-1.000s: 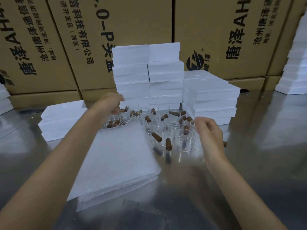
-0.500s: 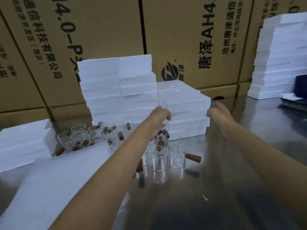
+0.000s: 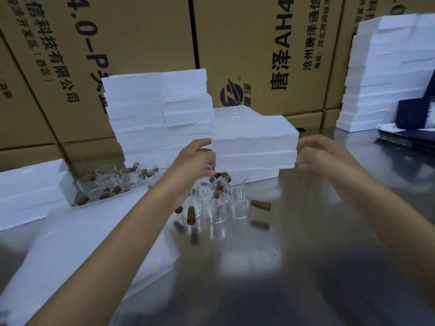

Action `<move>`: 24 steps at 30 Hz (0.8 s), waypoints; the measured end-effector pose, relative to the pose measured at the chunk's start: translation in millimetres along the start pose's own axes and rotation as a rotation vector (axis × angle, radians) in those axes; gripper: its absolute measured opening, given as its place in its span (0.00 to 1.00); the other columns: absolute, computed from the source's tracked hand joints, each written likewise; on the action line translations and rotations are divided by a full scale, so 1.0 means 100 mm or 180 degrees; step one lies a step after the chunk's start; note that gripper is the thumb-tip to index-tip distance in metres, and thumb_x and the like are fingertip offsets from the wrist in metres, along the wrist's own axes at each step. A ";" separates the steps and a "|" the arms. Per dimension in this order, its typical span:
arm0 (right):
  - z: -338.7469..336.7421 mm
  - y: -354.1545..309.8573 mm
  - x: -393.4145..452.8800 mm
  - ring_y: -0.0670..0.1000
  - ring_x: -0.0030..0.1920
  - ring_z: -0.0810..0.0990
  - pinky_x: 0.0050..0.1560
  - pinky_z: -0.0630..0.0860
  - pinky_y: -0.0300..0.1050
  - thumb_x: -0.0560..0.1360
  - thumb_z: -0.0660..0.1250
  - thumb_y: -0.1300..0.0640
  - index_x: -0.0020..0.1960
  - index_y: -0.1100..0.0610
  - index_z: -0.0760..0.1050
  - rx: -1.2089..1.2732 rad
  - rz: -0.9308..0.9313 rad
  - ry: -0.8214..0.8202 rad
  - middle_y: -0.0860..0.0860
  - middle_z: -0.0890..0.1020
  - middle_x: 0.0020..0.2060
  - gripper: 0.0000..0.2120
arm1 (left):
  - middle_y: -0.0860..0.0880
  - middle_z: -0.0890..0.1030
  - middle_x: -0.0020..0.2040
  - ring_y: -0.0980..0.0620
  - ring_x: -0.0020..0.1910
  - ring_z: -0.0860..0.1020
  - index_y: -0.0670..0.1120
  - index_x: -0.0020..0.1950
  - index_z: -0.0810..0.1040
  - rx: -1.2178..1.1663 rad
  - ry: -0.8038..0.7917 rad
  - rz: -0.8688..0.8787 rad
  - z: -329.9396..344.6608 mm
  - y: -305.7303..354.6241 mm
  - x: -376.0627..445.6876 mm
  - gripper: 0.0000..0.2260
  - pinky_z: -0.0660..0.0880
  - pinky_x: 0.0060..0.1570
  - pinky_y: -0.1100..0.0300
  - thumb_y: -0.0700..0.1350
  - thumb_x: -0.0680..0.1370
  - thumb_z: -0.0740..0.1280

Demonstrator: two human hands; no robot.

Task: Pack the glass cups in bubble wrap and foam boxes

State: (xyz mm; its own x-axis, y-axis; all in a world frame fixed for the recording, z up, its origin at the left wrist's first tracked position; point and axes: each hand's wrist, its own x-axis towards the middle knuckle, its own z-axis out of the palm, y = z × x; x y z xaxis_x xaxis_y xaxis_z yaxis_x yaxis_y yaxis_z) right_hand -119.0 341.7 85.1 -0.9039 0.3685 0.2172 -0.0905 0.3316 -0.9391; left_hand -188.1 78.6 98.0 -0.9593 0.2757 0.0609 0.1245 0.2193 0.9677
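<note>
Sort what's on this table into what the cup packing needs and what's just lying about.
Needed:
glass cups
bubble wrap sheets
foam boxes, with the left hand and right hand at the top one's ends

Lying about:
dark blue folders
cardboard cartons
</note>
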 end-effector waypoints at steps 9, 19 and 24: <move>-0.11 0.05 -0.84 0.50 0.44 0.85 0.42 0.81 0.36 0.78 0.61 0.67 0.50 0.59 0.80 -0.0532 0.0508 -0.1014 0.58 0.85 0.45 0.10 | 0.46 0.85 0.52 0.48 0.48 0.85 0.52 0.66 0.73 0.0177 -0.0304 -0.0420 -0.24 -0.36 -0.99 0.17 0.79 0.59 0.47 0.49 0.78 0.70; 0.00 0.36 -1.13 0.52 0.44 0.86 0.51 0.83 0.47 0.80 0.59 0.56 0.43 0.55 0.83 -0.0767 0.1037 -0.1227 0.52 0.87 0.42 0.15 | 0.55 0.80 0.59 0.58 0.51 0.83 0.58 0.70 0.67 0.0567 -0.0857 -0.0833 -0.19 -0.68 -1.41 0.19 0.77 0.45 0.68 0.54 0.80 0.66; 0.07 0.30 -1.06 0.45 0.31 0.78 0.36 0.78 0.40 0.80 0.60 0.43 0.36 0.52 0.82 -0.0828 0.0875 -0.0711 0.50 0.82 0.33 0.21 | 0.63 0.74 0.61 0.63 0.59 0.74 0.65 0.62 0.73 0.0945 -0.0524 -0.0339 -0.21 -0.58 -1.36 0.12 0.71 0.59 0.59 0.61 0.79 0.62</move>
State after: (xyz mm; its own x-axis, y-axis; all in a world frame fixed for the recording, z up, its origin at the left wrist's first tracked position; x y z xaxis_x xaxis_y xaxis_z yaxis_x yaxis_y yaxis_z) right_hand -28.9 306.2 31.9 -0.9505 0.2860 -0.1211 0.2483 0.4657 -0.8494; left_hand -70.1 8.6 39.1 -0.9201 0.3786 -0.1003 0.1174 0.5108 0.8517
